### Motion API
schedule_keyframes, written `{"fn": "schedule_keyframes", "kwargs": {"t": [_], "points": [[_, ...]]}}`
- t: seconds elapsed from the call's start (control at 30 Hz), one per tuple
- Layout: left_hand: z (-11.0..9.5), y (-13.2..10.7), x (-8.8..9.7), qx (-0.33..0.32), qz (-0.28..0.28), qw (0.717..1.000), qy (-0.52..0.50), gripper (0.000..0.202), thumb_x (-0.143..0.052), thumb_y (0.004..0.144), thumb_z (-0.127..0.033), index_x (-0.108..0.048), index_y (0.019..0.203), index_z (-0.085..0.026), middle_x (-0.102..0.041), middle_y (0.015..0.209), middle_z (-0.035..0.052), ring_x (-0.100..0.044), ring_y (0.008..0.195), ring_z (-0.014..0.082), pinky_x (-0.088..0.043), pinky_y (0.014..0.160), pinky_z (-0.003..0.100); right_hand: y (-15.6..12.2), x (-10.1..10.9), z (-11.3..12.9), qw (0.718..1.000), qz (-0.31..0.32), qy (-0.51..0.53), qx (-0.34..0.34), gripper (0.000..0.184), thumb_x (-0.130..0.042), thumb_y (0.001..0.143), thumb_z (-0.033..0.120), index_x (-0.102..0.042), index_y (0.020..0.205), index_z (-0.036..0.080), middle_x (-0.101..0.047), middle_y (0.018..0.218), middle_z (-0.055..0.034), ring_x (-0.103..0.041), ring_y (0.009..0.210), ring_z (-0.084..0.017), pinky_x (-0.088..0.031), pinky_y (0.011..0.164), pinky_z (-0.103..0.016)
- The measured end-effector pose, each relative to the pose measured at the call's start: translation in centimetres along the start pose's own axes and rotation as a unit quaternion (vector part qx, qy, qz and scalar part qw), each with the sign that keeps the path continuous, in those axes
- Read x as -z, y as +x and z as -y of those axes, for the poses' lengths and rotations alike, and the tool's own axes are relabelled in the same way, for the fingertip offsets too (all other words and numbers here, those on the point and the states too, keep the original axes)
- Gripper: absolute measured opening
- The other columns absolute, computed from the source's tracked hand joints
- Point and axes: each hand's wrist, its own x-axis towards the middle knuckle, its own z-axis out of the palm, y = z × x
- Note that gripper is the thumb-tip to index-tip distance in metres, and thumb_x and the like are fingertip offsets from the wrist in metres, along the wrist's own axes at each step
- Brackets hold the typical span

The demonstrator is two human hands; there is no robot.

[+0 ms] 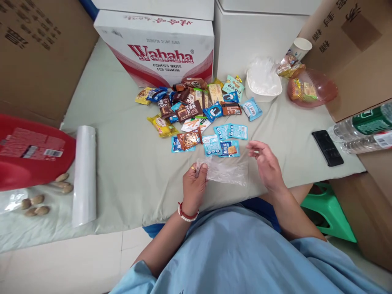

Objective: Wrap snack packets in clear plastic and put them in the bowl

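My left hand point(195, 185) pinches one end of a clear plastic bag point(228, 171), thumb on top. The bag hangs flat and crinkled toward the right, over the front part of the table. My right hand point(268, 165) is raised just beyond the bag's right end, fingers apart and holding nothing. Right behind the bag lie several light-blue snack packets point(212, 145) and a brown cookie packet point(190, 139). Farther back is a heap of mixed wrapped snacks point(188, 109), with a yellow packet point(163, 125) at its left front.
A Wahaha carton point(162, 53) stands behind the heap. Right of it are a white tub point(263, 90) with plastic inside, a red bowl point(324, 98), a paper cup point(301, 48), bottles point(367, 122) and a phone point(327, 148). Leftward lie a plastic roll point(85, 175), walnuts point(38, 200) and a red container point(33, 149).
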Motion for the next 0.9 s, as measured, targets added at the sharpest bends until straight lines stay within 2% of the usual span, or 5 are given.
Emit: {"fn": "schedule_keyframes", "kwargs": {"t": [0.13, 0.3, 0.53, 0.73, 0.9], "points": [[-0.7, 0.0, -0.1, -0.008, 0.018, 0.997, 0.069, 0.045, -0.076, 0.088, -0.058, -0.056, 0.072, -0.021, -0.048, 0.06, -0.0059, -0.039, 0.053, 0.0096, -0.034, 0.051, 0.023, -0.1, -1.9, 2.1, 0.963, 0.201, -0.152, 0.098, 0.06, -0.083, 0.08, 0.065, -0.071, 0.126, 0.028, -0.069, 0.132, -0.012, -0.058, 0.128, -0.034, -0.045, 0.114, -0.052], [-1.4, 0.9, 1.6, 0.013, 0.077, 0.997, 0.029, 0.041, -0.09, 0.073, -0.051, -0.072, 0.093, -0.019, -0.061, 0.074, -0.0033, -0.043, 0.055, 0.0084, -0.036, 0.05, 0.021, 0.5, -2.7, 0.5, 0.983, 0.164, -0.06, -0.049, 0.036, -0.073, 0.091, 0.059, -0.071, 0.094, 0.023, -0.067, 0.085, -0.0022, -0.064, 0.077, -0.019, -0.058, 0.075, -0.037], [-0.3, 2.0, 4.3, -0.035, 0.027, 0.992, 0.117, 0.032, -0.08, 0.083, -0.046, -0.08, 0.099, -0.019, -0.072, 0.088, 0.0041, -0.059, 0.073, 0.0149, -0.05, 0.07, 0.027, 0.2, -2.1, -1.0, 0.959, 0.152, 0.094, -0.222, 0.048, -0.09, 0.072, 0.059, -0.065, 0.086, 0.021, -0.052, 0.065, 0.0077, -0.042, 0.046, -0.006, -0.029, 0.038, -0.02], [-0.4, 1.7, 2.7, -0.304, 0.046, 0.881, 0.359, 0.048, -0.077, 0.087, -0.038, -0.071, 0.133, -0.027, -0.06, 0.141, 0.0131, -0.055, 0.129, 0.0308, -0.048, 0.107, 0.048, -0.2, -2.1, -0.7, 0.96, 0.141, 0.123, -0.207, 0.046, -0.092, 0.071, 0.056, -0.067, 0.085, 0.02, -0.054, 0.066, 0.0073, -0.043, 0.049, -0.005, -0.033, 0.045, -0.02], [-0.8, 1.8, 0.6, -0.33, 0.146, 0.849, 0.387, 0.022, -0.067, 0.097, -0.035, -0.08, 0.114, -0.029, -0.078, 0.108, 0.0084, -0.063, 0.117, 0.0296, -0.043, 0.109, 0.051, -0.1, -1.8, -0.3, 0.951, 0.178, 0.14, -0.212, 0.044, -0.092, 0.071, 0.054, -0.072, 0.09, 0.02, -0.058, 0.069, 0.0059, -0.047, 0.053, -0.007, -0.036, 0.049, -0.021]]}}
